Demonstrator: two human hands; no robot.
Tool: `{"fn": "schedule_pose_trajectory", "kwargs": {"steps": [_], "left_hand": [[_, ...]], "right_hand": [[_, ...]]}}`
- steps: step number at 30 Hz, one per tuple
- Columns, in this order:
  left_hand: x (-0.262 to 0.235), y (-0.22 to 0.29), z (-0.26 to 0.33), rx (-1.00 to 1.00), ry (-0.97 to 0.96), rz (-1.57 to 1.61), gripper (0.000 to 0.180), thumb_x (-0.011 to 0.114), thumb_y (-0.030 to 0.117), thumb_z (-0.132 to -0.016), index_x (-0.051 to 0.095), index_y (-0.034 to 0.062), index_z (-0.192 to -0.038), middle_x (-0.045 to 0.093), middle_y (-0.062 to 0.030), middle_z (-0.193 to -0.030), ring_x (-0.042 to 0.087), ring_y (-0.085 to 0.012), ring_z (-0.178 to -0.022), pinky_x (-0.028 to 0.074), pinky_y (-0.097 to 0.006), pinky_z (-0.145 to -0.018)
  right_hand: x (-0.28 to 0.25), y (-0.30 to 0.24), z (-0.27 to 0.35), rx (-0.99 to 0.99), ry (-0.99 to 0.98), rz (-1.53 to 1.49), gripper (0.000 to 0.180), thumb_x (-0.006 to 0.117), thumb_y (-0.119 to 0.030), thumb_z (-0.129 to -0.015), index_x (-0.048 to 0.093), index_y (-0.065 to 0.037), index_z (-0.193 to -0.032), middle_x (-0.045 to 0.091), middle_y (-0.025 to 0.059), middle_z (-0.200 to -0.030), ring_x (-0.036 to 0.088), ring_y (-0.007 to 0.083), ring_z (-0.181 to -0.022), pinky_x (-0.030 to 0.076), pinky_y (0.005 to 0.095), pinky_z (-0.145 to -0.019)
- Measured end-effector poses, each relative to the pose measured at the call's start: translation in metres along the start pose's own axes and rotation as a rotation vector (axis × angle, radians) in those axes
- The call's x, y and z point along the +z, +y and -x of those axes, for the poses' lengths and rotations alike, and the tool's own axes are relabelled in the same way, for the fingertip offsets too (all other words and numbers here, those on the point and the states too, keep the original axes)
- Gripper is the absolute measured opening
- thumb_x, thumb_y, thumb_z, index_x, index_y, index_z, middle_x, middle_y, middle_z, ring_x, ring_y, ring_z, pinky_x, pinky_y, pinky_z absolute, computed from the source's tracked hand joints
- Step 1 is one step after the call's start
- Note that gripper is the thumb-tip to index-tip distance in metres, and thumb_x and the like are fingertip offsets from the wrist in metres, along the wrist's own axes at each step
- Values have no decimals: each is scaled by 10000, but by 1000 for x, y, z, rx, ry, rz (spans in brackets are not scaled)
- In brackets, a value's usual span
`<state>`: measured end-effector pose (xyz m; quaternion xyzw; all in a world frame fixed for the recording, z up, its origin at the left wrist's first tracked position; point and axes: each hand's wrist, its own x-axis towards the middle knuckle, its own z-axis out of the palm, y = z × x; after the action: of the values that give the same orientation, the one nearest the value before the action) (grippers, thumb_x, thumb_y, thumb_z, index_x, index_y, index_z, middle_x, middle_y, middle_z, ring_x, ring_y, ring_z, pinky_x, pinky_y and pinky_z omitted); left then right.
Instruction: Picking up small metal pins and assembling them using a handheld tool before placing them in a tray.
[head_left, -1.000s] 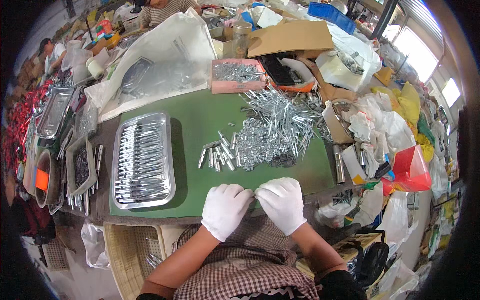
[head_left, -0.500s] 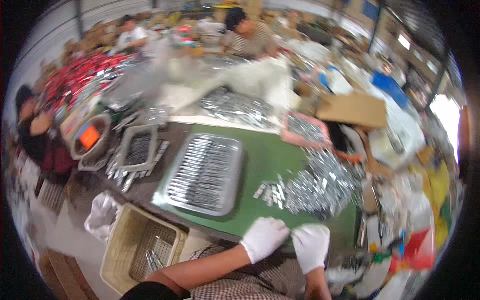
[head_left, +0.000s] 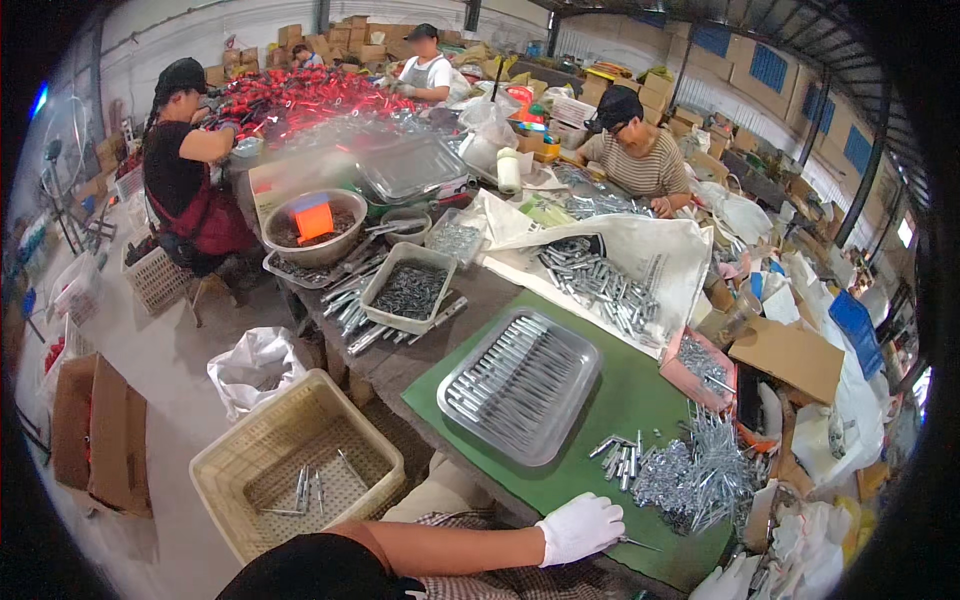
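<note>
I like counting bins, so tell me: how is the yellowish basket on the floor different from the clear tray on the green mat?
The basket is cream, deep, with perforated walls, and stands on the floor; the tray is clear, shallow and smooth, and lies on the green mat. The basket holds only a few metal pins; the tray is filled with pins laid in rows. The basket lies beside the person's left arm; the tray lies beyond the gloved left hand. Both are rectangular and hold metal pins.

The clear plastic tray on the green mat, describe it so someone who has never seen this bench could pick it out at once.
Find the green mat covering the near end of the long workbench. On its left part sits the clear plastic tray, filled with metal pins laid side by side in neat rows. The pile of metal parts to its right lies loose and tangled on the mat instead.
</note>
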<state>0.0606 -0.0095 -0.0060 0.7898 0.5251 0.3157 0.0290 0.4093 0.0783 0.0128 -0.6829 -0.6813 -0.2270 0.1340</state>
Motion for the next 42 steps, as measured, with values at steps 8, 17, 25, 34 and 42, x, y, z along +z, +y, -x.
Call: {"fn": "schedule_pose_trajectory", "kwargs": {"steps": [8,17,25,34,42], "left_hand": [[-23,-5,-20,-69,-195,-98,135,668,251,-878,705,122,-871,651,-79,-821,698,-283,-781,563,-434,-685],[-3,-11,-11,-29,32,8,156,768,238,-836,700,176,-963,630,-17,-896,643,-263,-832,497,-422,-724],[-8,-1,-10,-26,41,23,175,765,255,-849,716,174,-996,635,-22,-908,642,-266,-849,492,-431,-737],[-4,9,-22,40,-46,-98,136,744,243,-848,717,173,-962,614,-11,-929,629,-248,-901,499,-431,-768],[-46,-4,-15,88,65,-69,158,739,193,-778,689,131,-914,622,-27,-866,657,-258,-832,527,-425,-752]], "right_hand": [[-69,-93,21,121,-361,-870,615,656,27,-871,591,-117,-1465,723,142,-1277,669,199,-1186,510,380,-1053],[-94,-140,66,-184,-410,-626,770,830,-261,-841,514,-141,-1532,741,201,-944,723,379,-760,573,424,-706],[-79,-121,70,-129,-253,-780,744,823,-245,-863,517,-107,-1527,724,189,-1250,759,310,-1022,587,384,-868],[-21,-20,9,253,-47,-183,512,708,-300,-951,586,-128,-1417,692,168,-1118,646,405,-1056,494,502,-918],[-4,-118,-67,-282,-47,-458,150,688,-232,-920,732,-125,-1016,683,121,-1023,635,338,-1015,473,470,-924]]}}
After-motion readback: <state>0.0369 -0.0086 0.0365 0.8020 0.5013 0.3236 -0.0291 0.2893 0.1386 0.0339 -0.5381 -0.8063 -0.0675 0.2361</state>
